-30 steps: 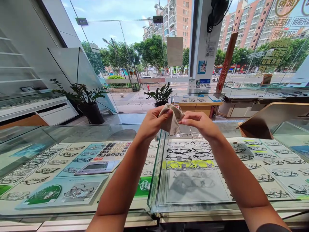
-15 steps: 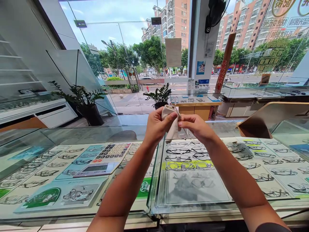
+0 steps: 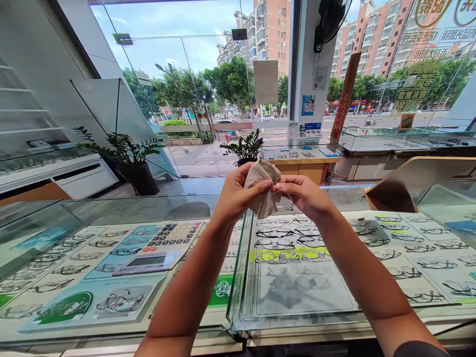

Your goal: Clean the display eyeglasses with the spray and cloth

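A beige cleaning cloth point(image 3: 265, 201) is bunched in my left hand point(image 3: 238, 191), its thumb pressed across the front and a loose fold hanging below. The cloth wraps around a pair of eyeglasses point(image 3: 289, 199), of which only a thin part of the frame shows; the lenses are mostly hidden. At the cloth's right edge, my right hand point(image 3: 303, 193) pinches the eyeglasses between thumb and fingers. Both hands are raised above the glass display counter, close together at mid-view.
Rows of eyeglasses point(image 3: 275, 243) lie inside the glass display case point(image 3: 297, 322) below my arms. A calculator point(image 3: 158, 250) rests on the counter to the left. To the right stands a wooden-backed stand point(image 3: 394, 191). Potted plants point(image 3: 139, 173) and a window are beyond.
My left hand has shifted slightly left and lower, and the cloth is spread wider toward me. My right hand keeps its pinch at nearly the same place.
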Motion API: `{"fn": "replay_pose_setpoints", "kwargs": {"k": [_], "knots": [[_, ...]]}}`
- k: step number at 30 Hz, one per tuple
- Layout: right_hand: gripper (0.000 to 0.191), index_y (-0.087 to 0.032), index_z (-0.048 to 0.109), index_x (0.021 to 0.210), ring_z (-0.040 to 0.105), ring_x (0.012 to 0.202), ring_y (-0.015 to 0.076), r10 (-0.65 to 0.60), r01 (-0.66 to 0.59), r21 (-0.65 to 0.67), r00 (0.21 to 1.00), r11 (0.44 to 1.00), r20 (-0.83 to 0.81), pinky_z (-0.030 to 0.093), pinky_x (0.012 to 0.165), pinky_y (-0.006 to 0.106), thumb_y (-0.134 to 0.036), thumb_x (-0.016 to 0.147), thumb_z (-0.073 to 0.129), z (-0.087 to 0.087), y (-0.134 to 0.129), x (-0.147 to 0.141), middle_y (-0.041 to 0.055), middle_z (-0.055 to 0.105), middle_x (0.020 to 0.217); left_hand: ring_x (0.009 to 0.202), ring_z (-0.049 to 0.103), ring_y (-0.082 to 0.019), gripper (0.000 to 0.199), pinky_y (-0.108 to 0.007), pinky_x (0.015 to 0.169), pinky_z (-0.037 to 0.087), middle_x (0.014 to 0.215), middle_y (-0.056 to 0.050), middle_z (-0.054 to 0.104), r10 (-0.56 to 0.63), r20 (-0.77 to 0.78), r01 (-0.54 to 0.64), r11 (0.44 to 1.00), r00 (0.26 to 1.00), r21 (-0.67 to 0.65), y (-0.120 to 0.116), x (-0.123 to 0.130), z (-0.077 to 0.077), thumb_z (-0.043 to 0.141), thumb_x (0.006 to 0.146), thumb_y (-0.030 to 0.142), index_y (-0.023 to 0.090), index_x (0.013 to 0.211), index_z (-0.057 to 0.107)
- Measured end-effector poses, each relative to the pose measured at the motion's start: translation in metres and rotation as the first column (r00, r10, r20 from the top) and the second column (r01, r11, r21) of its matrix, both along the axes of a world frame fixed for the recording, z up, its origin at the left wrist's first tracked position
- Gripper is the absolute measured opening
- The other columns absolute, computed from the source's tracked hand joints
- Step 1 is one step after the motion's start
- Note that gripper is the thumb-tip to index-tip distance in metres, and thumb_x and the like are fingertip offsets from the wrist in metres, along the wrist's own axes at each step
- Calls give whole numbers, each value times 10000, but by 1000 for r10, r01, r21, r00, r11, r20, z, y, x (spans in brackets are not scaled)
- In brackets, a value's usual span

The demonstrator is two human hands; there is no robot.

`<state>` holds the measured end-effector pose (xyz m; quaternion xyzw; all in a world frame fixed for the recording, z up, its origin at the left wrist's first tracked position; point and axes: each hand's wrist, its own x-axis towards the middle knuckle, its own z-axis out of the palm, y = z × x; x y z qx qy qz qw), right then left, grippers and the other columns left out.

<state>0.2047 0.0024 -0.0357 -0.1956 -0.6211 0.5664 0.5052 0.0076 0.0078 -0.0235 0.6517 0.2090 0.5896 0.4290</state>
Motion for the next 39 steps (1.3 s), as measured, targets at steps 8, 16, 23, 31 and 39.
{"fn": "replay_pose_setpoints", "kwargs": {"k": [8,16,23,31,39], "knots": [[310,-201,706,685,495,747,139,63,-64,10,997,998,35,385,777,319,-429,781,894,-3,-3,-7,-20,597,739,559,503,-96,430,-227,520,406,677,2,638,174,29,-176,980,984,87,-2,10,-4,835,860,585,182,795,700],[277,-209,732,692,569,790,157,35,-36,-46,999,998,-27,438,806,328,-410,732,918,2,-5,-3,18,710,809,664,595,-115,412,-219,598,487,831,-16,704,-71,-106,77,995,992,61,1,-6,3,948,760,454,193,975,712],[337,-198,686,684,487,708,131,104,-103,-12,994,995,19,376,720,306,-444,773,898,-3,-6,-12,-26,590,718,539,486,-94,449,-222,495,376,654,10,607,220,46,-224,961,974,161,-4,13,-7,793,904,590,190,777,633],[225,-218,739,687,590,801,160,51,-51,-29,999,998,6,457,820,327,-366,770,887,5,-5,4,21,727,810,711,650,-142,394,-240,646,524,857,-51,737,-127,-125,131,991,984,24,2,-9,4,874,843,515,170,977,736],[326,-191,721,761,520,734,141,138,-136,-57,990,989,37,414,752,315,-469,786,891,-7,-2,-10,-6,641,773,505,501,-84,444,-205,474,397,640,28,611,115,43,-119,987,992,106,-4,18,-6,833,872,571,202,803,597]]}}
